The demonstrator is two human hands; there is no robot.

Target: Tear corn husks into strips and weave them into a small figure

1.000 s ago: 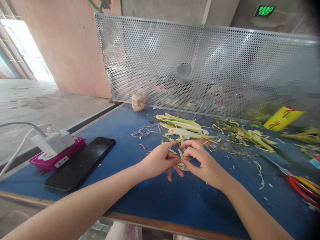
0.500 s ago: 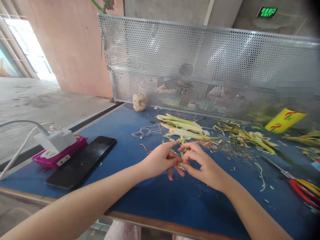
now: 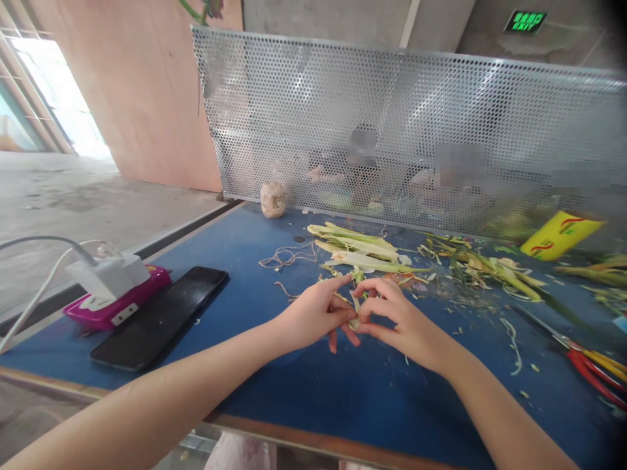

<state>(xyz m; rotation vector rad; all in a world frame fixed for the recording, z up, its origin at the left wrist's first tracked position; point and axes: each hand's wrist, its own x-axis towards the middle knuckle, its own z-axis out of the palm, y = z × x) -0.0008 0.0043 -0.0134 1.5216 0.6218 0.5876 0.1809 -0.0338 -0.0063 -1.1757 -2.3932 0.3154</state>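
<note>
Over the blue table (image 3: 304, 405), my left hand (image 3: 318, 316) and my right hand (image 3: 399, 320) meet, both pinching a small pale green plant strip (image 3: 354, 322). Its lower end looks curled between my fingertips; the fingers hide part of it. The thumb and forefinger of my left hand close on it, while the lower fingers stretch out beneath. My right hand grips it from the other side with bent fingers. Just beyond lies a bundle of pale green leaf stalks (image 3: 362, 251), and loose thin string (image 3: 289, 254) is to its left.
Left are a black phone (image 3: 161, 318) and a magenta power strip (image 3: 117, 303) with a white plug. Red-handled scissors (image 3: 582, 359), plant scraps (image 3: 480, 264) and a yellow packet (image 3: 561, 236) lie right. A wrapped roll (image 3: 273, 200) stands by the perforated metal screen (image 3: 318, 104), with people behind.
My fingers have shifted slightly around the plant strip, and more of its curled end shows now. Both hands stay in nearly the same place.
</note>
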